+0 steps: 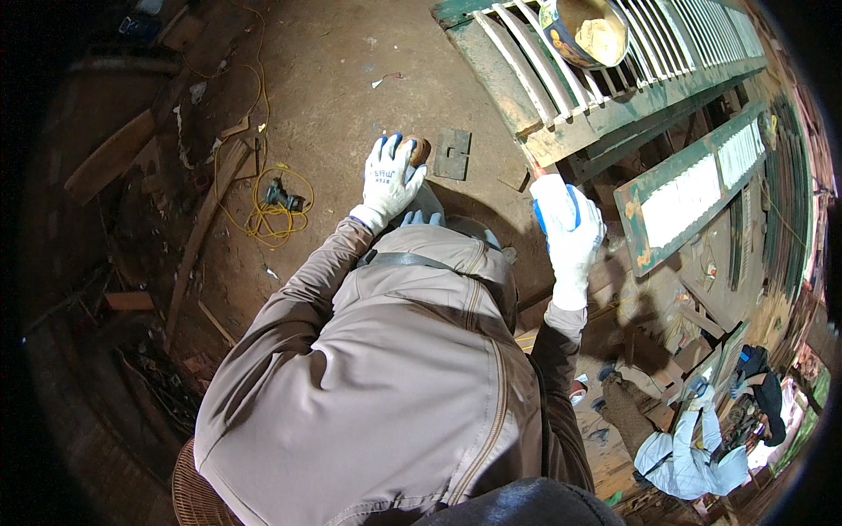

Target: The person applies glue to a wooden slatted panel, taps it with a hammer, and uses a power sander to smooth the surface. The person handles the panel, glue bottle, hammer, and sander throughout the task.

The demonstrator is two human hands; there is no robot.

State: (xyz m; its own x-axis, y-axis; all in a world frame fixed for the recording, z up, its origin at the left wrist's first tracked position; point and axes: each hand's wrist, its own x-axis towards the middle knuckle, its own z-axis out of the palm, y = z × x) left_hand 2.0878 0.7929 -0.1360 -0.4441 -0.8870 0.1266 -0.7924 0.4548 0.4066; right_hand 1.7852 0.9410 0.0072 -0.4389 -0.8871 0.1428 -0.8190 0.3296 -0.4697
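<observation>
My left hand [386,184] wears a white work glove with blue fingertips. Its fingers are stretched and apart, holding nothing, close to my leg and a brown shoe tip [420,152]. My right hand [572,232], in a similar glove, is closed around a slim tool with a reddish end [537,167]; the glove hides most of it. That end is at the near corner of a green louvred shutter [561,143] with white slats. On the slats stands a round tin [562,35] holding a pale beige lump.
A second green shutter panel [624,202] leans at the right. Left on the floor are a power drill [279,196], a coiled yellow cord [279,232] and a long plank [203,228]. A grey flat block [453,154] lies ahead. Another person [680,460] is at lower right.
</observation>
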